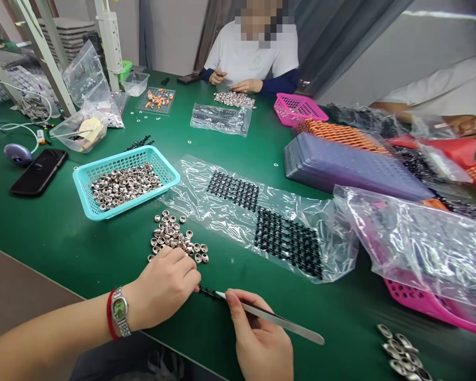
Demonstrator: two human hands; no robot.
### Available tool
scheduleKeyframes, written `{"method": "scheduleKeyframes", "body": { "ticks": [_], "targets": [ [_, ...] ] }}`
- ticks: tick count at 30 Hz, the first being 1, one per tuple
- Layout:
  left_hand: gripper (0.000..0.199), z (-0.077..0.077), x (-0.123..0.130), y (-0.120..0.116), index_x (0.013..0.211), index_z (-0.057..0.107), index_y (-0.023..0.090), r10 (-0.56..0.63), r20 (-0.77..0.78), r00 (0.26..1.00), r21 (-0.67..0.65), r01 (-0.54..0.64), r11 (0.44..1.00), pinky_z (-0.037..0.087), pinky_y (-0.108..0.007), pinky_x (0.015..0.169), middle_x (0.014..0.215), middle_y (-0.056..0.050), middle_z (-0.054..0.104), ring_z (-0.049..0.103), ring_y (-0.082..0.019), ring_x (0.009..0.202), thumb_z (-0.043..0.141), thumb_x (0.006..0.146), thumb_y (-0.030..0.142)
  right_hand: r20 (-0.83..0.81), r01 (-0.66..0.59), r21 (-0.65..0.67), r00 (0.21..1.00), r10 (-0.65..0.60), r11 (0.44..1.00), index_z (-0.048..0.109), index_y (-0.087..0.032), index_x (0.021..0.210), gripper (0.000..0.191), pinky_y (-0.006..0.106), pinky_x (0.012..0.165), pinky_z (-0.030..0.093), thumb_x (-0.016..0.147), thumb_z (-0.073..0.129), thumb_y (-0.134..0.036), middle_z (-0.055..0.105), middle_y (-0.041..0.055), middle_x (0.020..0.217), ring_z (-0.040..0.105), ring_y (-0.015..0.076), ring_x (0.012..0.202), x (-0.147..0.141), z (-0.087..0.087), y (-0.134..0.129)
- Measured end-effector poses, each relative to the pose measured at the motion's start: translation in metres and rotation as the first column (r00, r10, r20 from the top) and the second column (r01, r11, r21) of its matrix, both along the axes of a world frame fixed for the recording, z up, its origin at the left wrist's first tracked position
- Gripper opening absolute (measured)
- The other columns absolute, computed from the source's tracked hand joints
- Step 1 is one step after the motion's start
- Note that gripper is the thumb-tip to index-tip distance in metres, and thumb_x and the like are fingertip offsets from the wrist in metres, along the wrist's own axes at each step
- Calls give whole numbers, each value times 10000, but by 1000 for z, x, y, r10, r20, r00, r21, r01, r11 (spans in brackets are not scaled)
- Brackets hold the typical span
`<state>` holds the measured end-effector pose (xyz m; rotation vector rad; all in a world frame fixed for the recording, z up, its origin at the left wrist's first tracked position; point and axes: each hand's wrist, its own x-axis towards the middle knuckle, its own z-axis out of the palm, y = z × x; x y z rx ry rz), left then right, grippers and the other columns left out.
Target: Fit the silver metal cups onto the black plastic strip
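Observation:
My left hand (164, 286), with a watch and a red band at the wrist, is closed at the end of a thin black strip (208, 291), just in front of a loose pile of silver cup-shaped pieces (172, 235). My right hand (259, 330) is wrapped round metal tweezers (287, 323), whose tips meet the strip's right end. Beyond the hands, black strips in rows (287, 241) lie on a clear plastic sheet (222, 227). A turquoise basket (137, 203) holds many more silver pieces.
Clear bags cover a pink basket (428, 304) at the right, near assembled silver pieces (404, 354). Purple-blue plastic trays (349, 164) are stacked behind. A phone (38, 172) lies at the left. Across the green table (238, 151), a person in white works; another person's hands show at the right.

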<state>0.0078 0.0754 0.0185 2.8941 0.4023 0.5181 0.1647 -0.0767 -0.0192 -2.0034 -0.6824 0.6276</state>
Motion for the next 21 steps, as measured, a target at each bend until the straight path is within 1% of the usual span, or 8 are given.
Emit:
{"method": "scheduleKeyframes", "body": {
  "ticks": [4, 9, 11, 14, 16, 17, 19, 21],
  "targets": [
    [234, 1, -4, -15, 859, 615, 172, -138, 64, 988, -2, 139, 990, 440, -336, 769, 948, -39, 769, 643, -186, 832, 562, 1087, 175, -27, 7, 57, 1000, -6, 998, 776, -228, 870, 511, 271, 666, 590, 838, 702, -733, 781, 70, 831, 717, 213, 712, 2, -5, -1],
    [253, -7, -11, -27, 911, 631, 148, -127, 153, 980, -6, 130, 992, 483, -339, 811, 1102, -110, 798, 703, -196, 902, 475, 1110, 155, -55, 0, 98, 998, 5, 995, 793, -218, 873, 506, 270, 644, 594, 830, 722, -717, 731, 48, 736, 669, 189, 643, 1, -2, 2],
    [260, -7, -13, -30, 913, 629, 155, -126, 177, 976, -86, 143, 986, 492, -326, 817, 1090, -103, 803, 713, -188, 903, 466, 1114, 155, -55, 8, 108, 998, -2, 994, 797, -215, 864, 503, 280, 638, 593, 832, 723, -712, 684, 29, 670, 625, 175, 594, 2, 1, 1],
    [267, -1, -17, -35, 910, 650, 171, -62, 228, 972, -317, 134, 939, 495, -289, 752, 900, -45, 793, 698, -161, 774, 479, 1115, 172, -47, -47, 112, 998, 53, 993, 804, -221, 859, 455, 260, 605, 573, 848, 739, -672, 681, 25, 677, 608, 165, 589, 11, 8, -2],
    [218, 4, -18, -39, 929, 702, 172, 69, 234, 970, -550, 73, 832, 504, -261, 715, 829, -30, 779, 694, -156, 730, 553, 1087, 194, -22, -108, 134, 993, 112, 985, 803, -227, 821, 429, 233, 549, 543, 852, 748, -652, 688, 28, 687, 600, 153, 573, 22, 13, -3],
    [178, 6, -17, -40, 939, 734, 171, 143, 206, 968, -674, 34, 738, 514, -249, 708, 826, -35, 781, 701, -159, 735, 605, 1058, 200, -7, -133, 155, 991, 135, 979, 799, -229, 791, 424, 220, 520, 527, 850, 753, -646, 685, 26, 679, 591, 145, 554, 27, 16, -3],
    [120, 9, -14, -42, 947, 792, 166, 258, 105, 961, -881, -31, 472, 542, -240, 706, 852, -54, 791, 724, -171, 759, 682, 985, 198, 20, -168, 215, 986, 168, 962, 788, -230, 736, 424, 200, 477, 499, 846, 765, -639, 681, 25, 663, 574, 129, 518, 36, 21, -2],
    [139, 10, -10, -42, 963, 830, 154, 314, 10, 949, -976, -58, 208, 575, -258, 723, 874, -75, 788, 744, -190, 780, 712, 926, 217, 44, -182, 274, 983, 176, 944, 784, -235, 723, 406, 186, 459, 486, 858, 772, -617, 692, 26, 673, 568, 117, 501, 38, 25, -2]
  ]
}}
